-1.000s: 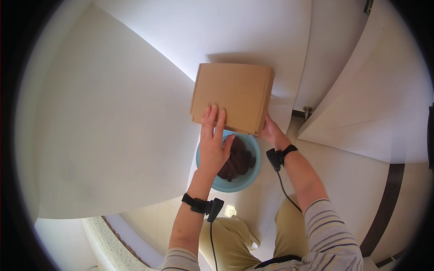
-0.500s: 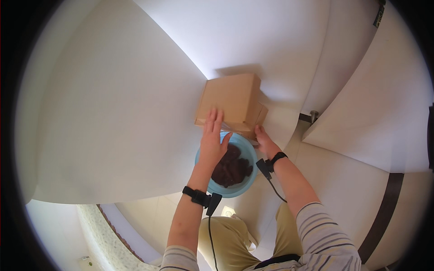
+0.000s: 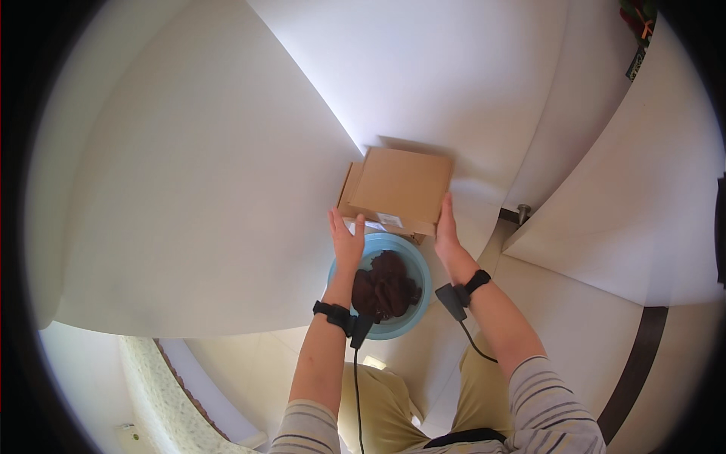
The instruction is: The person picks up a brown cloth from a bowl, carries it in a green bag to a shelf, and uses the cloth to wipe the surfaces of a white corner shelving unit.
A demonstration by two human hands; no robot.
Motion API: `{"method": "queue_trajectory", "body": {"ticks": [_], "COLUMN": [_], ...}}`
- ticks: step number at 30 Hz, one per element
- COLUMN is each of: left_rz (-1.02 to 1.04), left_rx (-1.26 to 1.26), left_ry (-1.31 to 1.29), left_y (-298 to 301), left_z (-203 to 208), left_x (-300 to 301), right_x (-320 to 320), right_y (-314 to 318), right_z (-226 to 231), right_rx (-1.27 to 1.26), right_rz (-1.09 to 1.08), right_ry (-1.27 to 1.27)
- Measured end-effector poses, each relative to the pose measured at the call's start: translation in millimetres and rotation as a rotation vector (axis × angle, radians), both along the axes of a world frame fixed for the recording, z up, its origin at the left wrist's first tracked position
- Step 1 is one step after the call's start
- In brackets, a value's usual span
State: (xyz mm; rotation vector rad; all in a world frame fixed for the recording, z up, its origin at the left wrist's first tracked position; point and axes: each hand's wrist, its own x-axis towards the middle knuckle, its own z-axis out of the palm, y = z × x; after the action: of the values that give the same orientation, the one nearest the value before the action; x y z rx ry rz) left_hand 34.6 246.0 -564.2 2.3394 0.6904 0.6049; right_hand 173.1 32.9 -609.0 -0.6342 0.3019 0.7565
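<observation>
A brown cardboard box (image 3: 404, 181) with a small white label on its near side lies on top of another cardboard box (image 3: 346, 187), whose left edge sticks out. My left hand (image 3: 347, 240) is at the near left corner of the boxes, thumb in front and fingers along the left side. Against the upper box's right side, my right hand (image 3: 448, 236) holds it with the fingers pointing away from me. Just nearer to me, a round light-blue basin (image 3: 425, 291) contains dark brown wet-looking cloth (image 3: 387, 284). Each wrist wears a black strap with a cable.
White walls or panels (image 3: 189, 174) rise to the left and behind the boxes. At the right stands a white door (image 3: 628, 189), with a metal doorstop (image 3: 523, 213) by its lower edge. A dark strip (image 3: 639, 363) crosses the tiled floor. A speckled pale edge (image 3: 162, 386) curves at lower left.
The upper box has shifted right and turned, uncovering the lower box's left edge. My left hand has moved from its front face to the left corner; my right hand has slid up its right side.
</observation>
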Motion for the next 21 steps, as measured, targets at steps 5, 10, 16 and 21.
{"method": "queue_trajectory", "body": {"ticks": [5, 10, 16, 21], "left_rz": [-0.105, -0.108, -0.222, -0.553], "left_rx": [-0.703, -0.934, -0.208, -0.264], "left_ry": [-0.121, -0.108, 0.406, 0.384], "left_y": [-20.0, 3.3, -6.6, -45.6], "left_z": [1.3, 18.0, -36.5, 74.8], "left_x": [40.1, 22.8, -23.6, -112.6], "right_x": [-0.7, -5.3, -29.3, -86.6], "right_y": [42.8, 44.6, -23.0, -44.3], "right_z": [-18.3, 7.0, 38.5, 231.3], "right_rx": [-0.829, -0.820, -0.937, -0.620], "right_rz": [-0.087, 0.020, 0.123, 0.524], "right_ry": [-0.829, -0.665, -0.734, -0.439]}}
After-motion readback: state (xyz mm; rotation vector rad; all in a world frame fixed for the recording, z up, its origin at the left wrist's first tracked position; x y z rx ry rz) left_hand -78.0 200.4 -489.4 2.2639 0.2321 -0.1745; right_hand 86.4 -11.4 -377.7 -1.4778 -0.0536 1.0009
